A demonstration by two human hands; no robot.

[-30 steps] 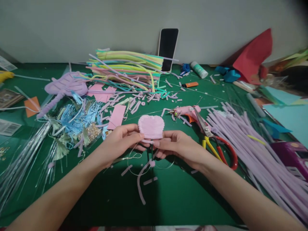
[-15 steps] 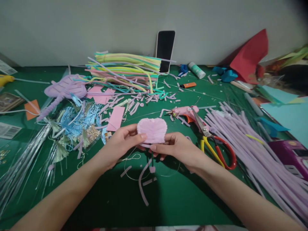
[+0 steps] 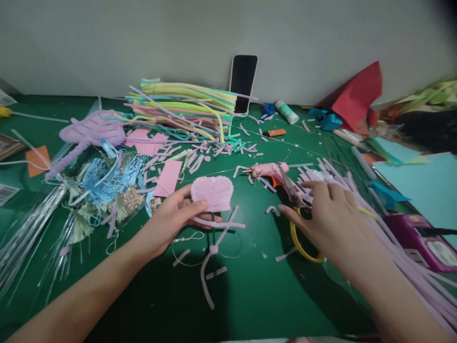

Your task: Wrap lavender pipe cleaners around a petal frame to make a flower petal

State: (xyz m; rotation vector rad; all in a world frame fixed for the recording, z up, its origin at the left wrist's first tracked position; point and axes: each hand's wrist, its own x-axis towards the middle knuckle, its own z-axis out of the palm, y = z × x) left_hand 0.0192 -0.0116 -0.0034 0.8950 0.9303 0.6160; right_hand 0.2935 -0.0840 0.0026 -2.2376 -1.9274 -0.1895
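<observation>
Near the middle, my left hand [image 3: 182, 212] pinches a fuzzy pale-purple heart-like piece [image 3: 213, 193] between thumb and fingers. A loose purple strip [image 3: 232, 225] sticks out to the right beneath that piece. My right hand [image 3: 317, 214] is over the scissors [image 3: 302, 240] with yellow and red handles, its thumb and fingers apart. The palm hides part of the handles. The scissor blades point up and left beside a pink glue gun [image 3: 267, 169]. A curved purple stem with a small knob [image 3: 213, 249] lies on the green table in front of my left hand.
Colourful pipe cleaners [image 3: 185, 102] lie at the back by a leaning phone [image 3: 243, 83]. Purple pipe cleaners [image 3: 403, 247] spread at the right near a purple device [image 3: 423, 240]. Blue tassels [image 3: 114, 178] and a purple braided piece [image 3: 94, 128] lie left. Cut bits are scattered about.
My right hand has let go of the purple piece and moved right, over the scissors. My left hand still holds the piece, shifted slightly left, and a loose strip now shows below it.
</observation>
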